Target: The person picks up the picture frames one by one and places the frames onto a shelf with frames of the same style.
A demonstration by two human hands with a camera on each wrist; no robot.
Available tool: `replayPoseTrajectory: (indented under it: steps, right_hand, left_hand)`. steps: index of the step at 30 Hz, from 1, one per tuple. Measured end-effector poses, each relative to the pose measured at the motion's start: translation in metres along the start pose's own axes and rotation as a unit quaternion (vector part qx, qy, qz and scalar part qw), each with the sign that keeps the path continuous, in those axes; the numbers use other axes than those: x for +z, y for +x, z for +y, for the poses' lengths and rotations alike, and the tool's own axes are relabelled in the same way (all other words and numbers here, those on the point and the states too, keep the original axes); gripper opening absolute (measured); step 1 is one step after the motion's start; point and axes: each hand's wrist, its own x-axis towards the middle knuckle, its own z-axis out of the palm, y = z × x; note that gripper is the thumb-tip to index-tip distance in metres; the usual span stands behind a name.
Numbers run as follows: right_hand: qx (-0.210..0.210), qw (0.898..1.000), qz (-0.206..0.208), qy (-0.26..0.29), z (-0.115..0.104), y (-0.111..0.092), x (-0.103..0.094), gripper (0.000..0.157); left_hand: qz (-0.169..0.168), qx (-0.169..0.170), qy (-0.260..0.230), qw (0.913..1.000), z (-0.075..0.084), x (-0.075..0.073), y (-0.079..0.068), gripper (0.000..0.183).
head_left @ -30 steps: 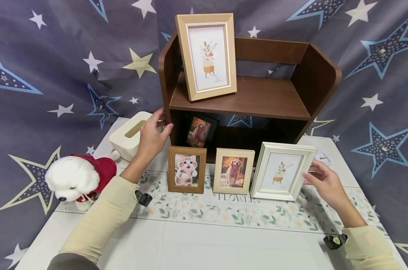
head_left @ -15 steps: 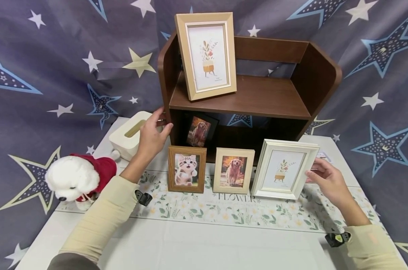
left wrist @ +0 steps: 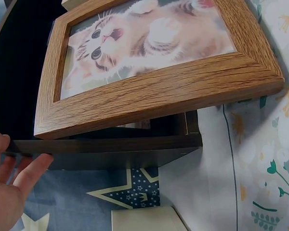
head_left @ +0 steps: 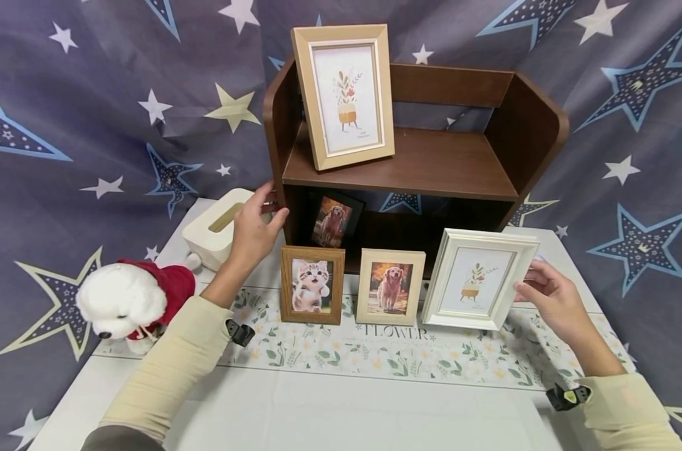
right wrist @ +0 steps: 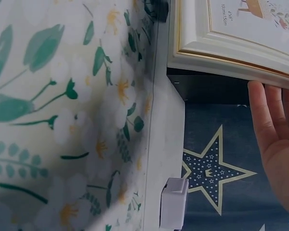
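My left hand (head_left: 256, 227) grips the left side panel of a dark brown shelf (head_left: 448, 160), thumb at its front edge. The left wrist view shows that hand's fingers (left wrist: 32, 174) along the panel. My right hand (head_left: 555, 297) pinches the right edge of a white picture frame (head_left: 439, 275) with a plant print, thumb in front and fingers behind. In the right wrist view its fingers (right wrist: 262, 110) lie at the frame's edge. Left of it stand a beige frame (head_left: 363, 285) with a dog photo and a brown wood frame (head_left: 286, 285) with a kitten photo.
A larger light-wood frame (head_left: 386, 100) leans on the upper shelf, and a dark frame (head_left: 333, 220) stands below. At left are a cream tissue box (head_left: 202, 233) and a white plush dog (head_left: 121, 300) in red. A flowered runner (head_left: 341, 357) crosses the table.
The white frame has shifted slightly right and toward the shelf, turning a little, with my right hand moving along. My left hand stays on the shelf's side.
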Motion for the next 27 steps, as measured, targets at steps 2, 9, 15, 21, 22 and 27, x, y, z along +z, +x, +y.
replayPoseTrajectory:
  steps: [2, 9, 15, 21, 22, 27]
  right_hand:
    - [-0.003, 1.000, 0.001, 0.002, -0.001, 0.001, -0.001, 0.050]
    - [-0.013, 1.000, -0.001, 0.027, -0.008, 0.004, -0.003, 0.049]
    - [-0.021, 0.999, 0.006, 0.039, -0.016, 0.008, -0.004, 0.051]
    - [-0.021, 0.999, 0.009, 0.041, -0.023, 0.010, -0.006, 0.050]
    - [-0.021, 0.999, 0.010, 0.041, -0.024, 0.011, -0.006, 0.050]
    - [-0.026, 0.999, 0.010, 0.046, -0.029, 0.014, -0.006, 0.050]
  left_hand:
    - [0.001, 0.002, 0.001, 1.0000, 0.000, 0.000, 0.000, 0.053]
    - [-0.001, 0.003, 0.002, 1.0000, -0.001, 0.001, 0.000, 0.053]
    - [0.000, 0.000, 0.004, 1.0000, -0.001, 0.000, 0.000, 0.053]
    - [0.001, 0.000, 0.002, 1.0000, -0.002, 0.001, 0.001, 0.054]
    - [0.002, -0.001, 0.002, 1.0000, -0.001, 0.001, 0.001, 0.054]
    - [0.002, -0.003, 0.003, 1.0000, -0.002, 0.001, 0.000, 0.054]
